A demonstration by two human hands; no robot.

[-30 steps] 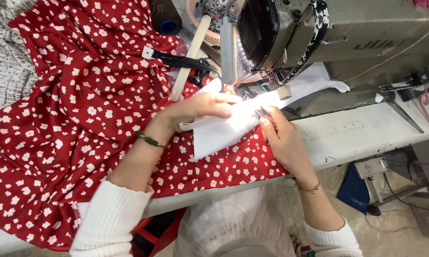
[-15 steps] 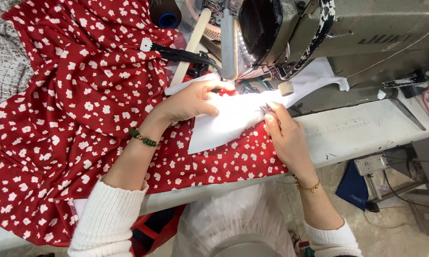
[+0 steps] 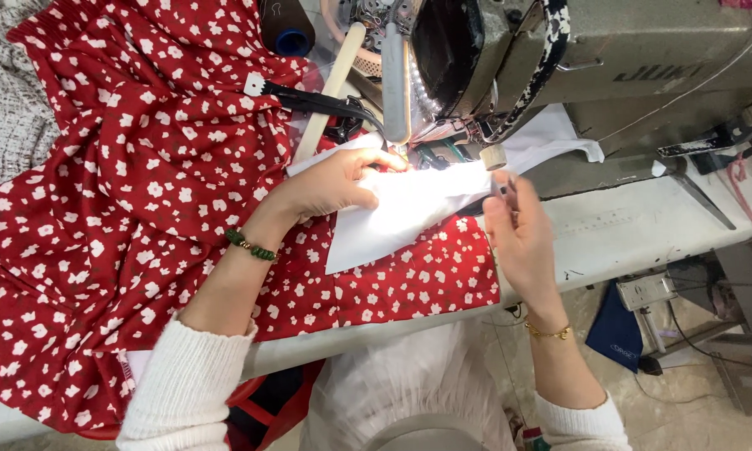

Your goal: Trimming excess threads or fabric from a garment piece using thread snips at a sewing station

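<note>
White desk [image 3: 635, 238] carries sewing machine [image 3: 559, 67], upper right. Left hand [image 3: 338, 184] presses white fabric piece [image 3: 401, 213] flat over red floral cloth [image 3: 100, 209]. Right hand [image 3: 518, 238] pinches small thin tool, centre frame.

Needle hidden behind left hand [image 3: 334, 184], red fabric [image 3: 100, 209] cropped (left edge)

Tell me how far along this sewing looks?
Already done: the white piece lies on the red flowered cloth, fed up to the sewing machine. In hand: the left hand presses the white piece near the needle; the right hand is raised beside it. Left: most of the white piece lies outside the machine.
</note>
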